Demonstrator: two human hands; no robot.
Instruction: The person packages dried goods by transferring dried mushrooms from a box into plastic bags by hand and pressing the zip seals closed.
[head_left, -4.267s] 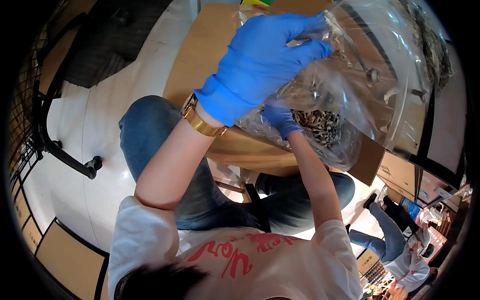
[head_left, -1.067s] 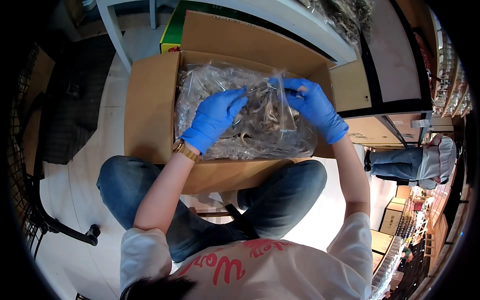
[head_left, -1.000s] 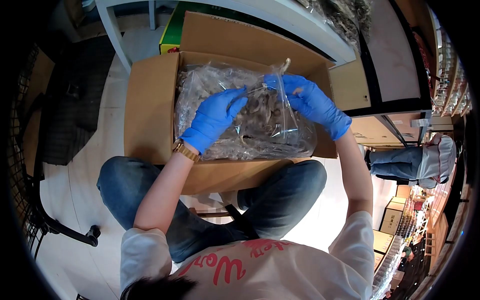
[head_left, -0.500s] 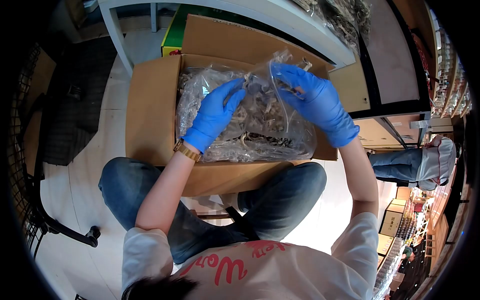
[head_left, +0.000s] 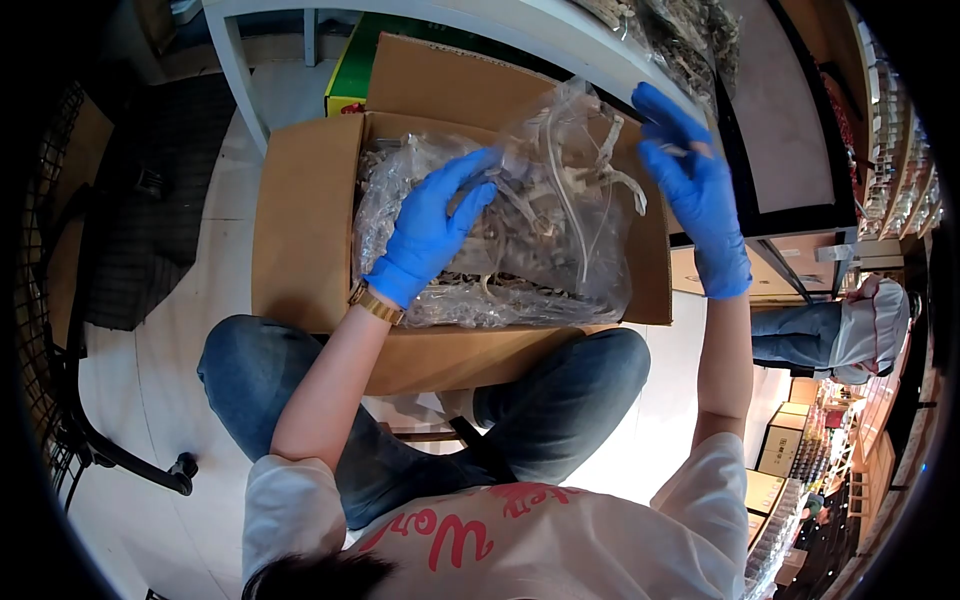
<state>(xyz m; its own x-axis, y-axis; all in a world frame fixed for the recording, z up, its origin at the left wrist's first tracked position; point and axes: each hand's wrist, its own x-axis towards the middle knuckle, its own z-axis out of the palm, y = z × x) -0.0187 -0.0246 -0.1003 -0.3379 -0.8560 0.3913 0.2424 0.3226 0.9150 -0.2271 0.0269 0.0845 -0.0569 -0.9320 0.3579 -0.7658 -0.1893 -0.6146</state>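
My left hand point(head_left: 425, 235), in a blue glove, is over the left part of an open cardboard box. Its fingers close on the edge of a clear zip bag point(head_left: 575, 225) that holds pale, twisted dried pieces. A branched dried piece point(head_left: 622, 178) sticks out at the bag's right side. To the right of the bag, my right hand point(head_left: 695, 190), also gloved in blue, is raised with its fingers apart, and no held piece shows. Beneath the zip bag, a larger clear plastic liner point(head_left: 385, 215) with more dried pieces fills the box.
The cardboard box point(head_left: 300, 220) rests by my knees, flaps spread. Behind it are a green box point(head_left: 350, 75) and a white table point(head_left: 520, 18). Bagged dried pieces point(head_left: 690, 40) lie at the upper right. A wheeled chair base point(head_left: 130, 470) stands left; another person point(head_left: 860, 325) is at right.
My right hand has left the zip bag, moving right and slightly up. The branched piece now shows at the bag's right side. My left hand has barely moved.
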